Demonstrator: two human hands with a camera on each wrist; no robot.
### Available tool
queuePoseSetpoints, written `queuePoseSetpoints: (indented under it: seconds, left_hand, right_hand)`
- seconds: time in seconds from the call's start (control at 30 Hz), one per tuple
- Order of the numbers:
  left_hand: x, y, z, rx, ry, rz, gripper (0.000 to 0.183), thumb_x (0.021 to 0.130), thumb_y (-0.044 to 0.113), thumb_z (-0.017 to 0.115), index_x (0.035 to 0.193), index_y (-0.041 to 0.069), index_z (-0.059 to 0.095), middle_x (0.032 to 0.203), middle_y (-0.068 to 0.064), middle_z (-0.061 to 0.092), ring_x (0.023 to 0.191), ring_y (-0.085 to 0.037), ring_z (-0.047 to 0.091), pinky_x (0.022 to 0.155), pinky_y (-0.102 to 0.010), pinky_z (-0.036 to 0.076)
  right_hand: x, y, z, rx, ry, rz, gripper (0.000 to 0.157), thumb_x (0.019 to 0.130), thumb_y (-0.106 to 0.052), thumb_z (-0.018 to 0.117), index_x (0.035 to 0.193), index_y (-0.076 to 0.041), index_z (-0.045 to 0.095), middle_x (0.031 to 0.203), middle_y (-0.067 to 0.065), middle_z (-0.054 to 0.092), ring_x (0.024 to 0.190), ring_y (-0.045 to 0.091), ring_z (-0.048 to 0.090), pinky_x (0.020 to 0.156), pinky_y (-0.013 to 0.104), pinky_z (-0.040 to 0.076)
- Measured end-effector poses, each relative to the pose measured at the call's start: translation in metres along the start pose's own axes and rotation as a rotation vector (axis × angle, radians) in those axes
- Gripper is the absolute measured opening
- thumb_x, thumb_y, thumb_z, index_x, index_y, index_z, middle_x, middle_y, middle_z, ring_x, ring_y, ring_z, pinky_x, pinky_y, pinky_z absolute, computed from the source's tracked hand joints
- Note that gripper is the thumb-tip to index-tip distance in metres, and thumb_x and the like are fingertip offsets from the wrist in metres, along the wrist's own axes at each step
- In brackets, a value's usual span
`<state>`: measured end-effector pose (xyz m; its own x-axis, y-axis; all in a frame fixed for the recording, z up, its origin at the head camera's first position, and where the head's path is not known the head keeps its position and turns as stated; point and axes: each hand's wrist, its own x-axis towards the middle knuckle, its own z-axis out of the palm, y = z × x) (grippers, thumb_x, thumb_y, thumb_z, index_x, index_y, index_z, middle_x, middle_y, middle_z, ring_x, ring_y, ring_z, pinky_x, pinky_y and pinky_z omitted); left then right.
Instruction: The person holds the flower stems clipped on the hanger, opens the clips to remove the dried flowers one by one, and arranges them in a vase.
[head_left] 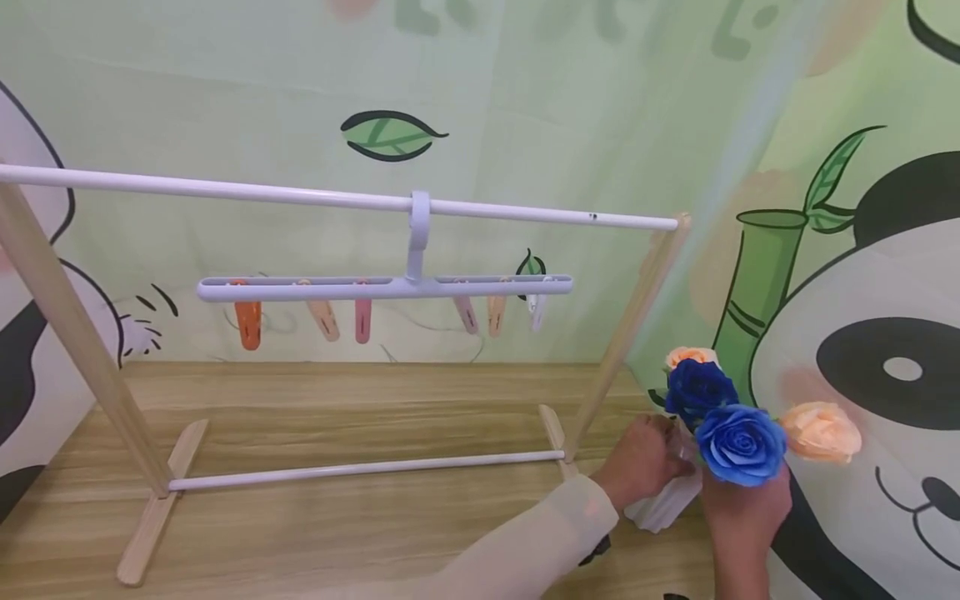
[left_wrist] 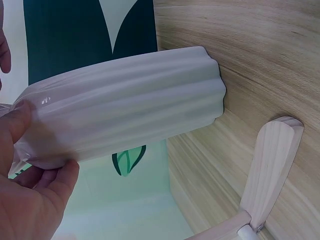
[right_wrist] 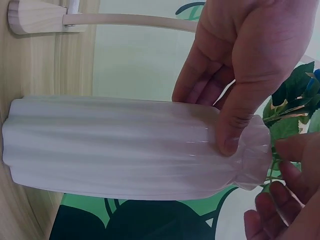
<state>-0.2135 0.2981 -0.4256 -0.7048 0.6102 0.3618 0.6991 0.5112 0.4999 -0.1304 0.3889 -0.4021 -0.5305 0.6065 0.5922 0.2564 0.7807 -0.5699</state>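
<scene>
A white fluted vase (left_wrist: pixel 125 105) with a ruffled, see-through mouth stands on the wooden tabletop. My left hand (head_left: pixel 641 458) grips it just below the mouth, thumb on one side and fingers round the other. Green stems and leaves (right_wrist: pixel 285 130) rise at the mouth. Above them are two blue roses, a darker one (head_left: pixel 701 390) and a brighter one (head_left: pixel 742 444), and peach roses (head_left: pixel 821 432) on both sides. My right hand (head_left: pixel 750 508) is under the blooms, its bent fingertips beside the stems; whether they pinch one is unclear.
A wooden rack with a white top rail (head_left: pixel 262 190) stands to the left. From it hangs a white hanger (head_left: pixel 405 288) with several coloured clips, among them an orange one (head_left: pixel 248 325). The rack's near right foot (left_wrist: pixel 272 165) is close to the vase. A panda-print cloth (head_left: pixel 900 367) covers the wall.
</scene>
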Motion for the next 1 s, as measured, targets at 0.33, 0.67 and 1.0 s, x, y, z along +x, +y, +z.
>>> queuePoseSetpoints:
  seconds: [0.33,0.67,1.0]
  left_hand:
    - [0.000,-0.003,0.002,0.085,0.056,0.058,0.040,0.087,0.040,0.077,0.111,0.010,0.071,0.109,0.003,0.072,0.094,-0.008,0.062,0.080,-0.013,0.048]
    - [0.002,-0.004,0.003,0.063,0.027,0.042,0.038,0.089,0.039,0.076,0.114,0.011,0.070,0.112,0.003,0.072,0.101,-0.009,0.063,0.085,-0.014,0.050]
    - [0.002,0.000,-0.001,-0.037,-0.020,-0.034,0.042,0.090,0.037,0.077,0.121,0.010,0.069,0.118,0.002,0.072,0.108,-0.008,0.064,0.091,-0.015,0.051]
  right_hand:
    - [-0.005,0.001,0.002,0.089,0.029,-0.065,0.055,0.080,-0.013,0.080,0.125,0.009,0.059,0.110,0.035,0.063,0.107,0.054,0.057,0.092,0.072,0.041]
    - [0.000,-0.001,0.005,0.129,0.116,-0.083,0.038,0.082,-0.014,0.075,0.112,0.008,0.065,0.102,0.034,0.067,0.101,0.054,0.060,0.087,0.069,0.043]
    - [0.001,-0.003,0.007,0.167,0.087,0.059,0.057,0.088,-0.018,0.070,0.140,-0.002,0.056,0.128,0.030,0.064,0.120,0.051,0.059,0.101,0.067,0.042]
